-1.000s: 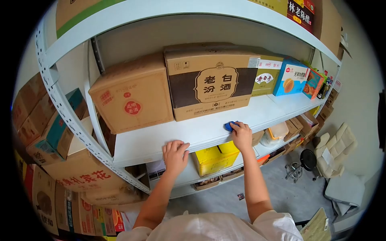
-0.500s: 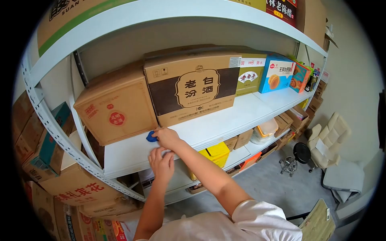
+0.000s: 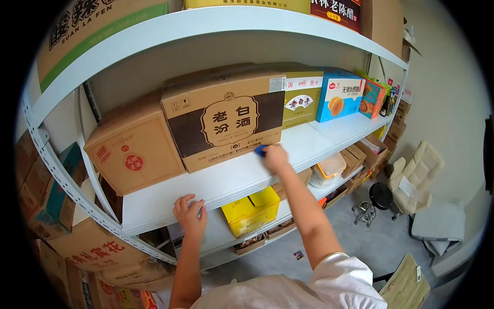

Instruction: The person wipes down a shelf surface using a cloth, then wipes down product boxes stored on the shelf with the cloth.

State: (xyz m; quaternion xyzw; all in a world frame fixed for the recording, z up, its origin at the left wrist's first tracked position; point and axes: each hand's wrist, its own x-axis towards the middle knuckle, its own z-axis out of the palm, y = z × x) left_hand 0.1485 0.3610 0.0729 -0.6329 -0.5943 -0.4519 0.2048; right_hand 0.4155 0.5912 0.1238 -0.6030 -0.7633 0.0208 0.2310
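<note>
1. Fingers of our right hand grip a blue cloth on the shelf, near the big box.
2. Our left hand, fingers loosely spread, is at the near edge.
3. Pushing too far, we might bump the box.

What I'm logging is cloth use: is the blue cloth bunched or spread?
Seemingly bunched: the blue cloth shows as a compact, blurred patch at the right hand.

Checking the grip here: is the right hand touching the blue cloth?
Touching: in the head view, the right hand meets the blue cloth with no visible gap between them.
</note>
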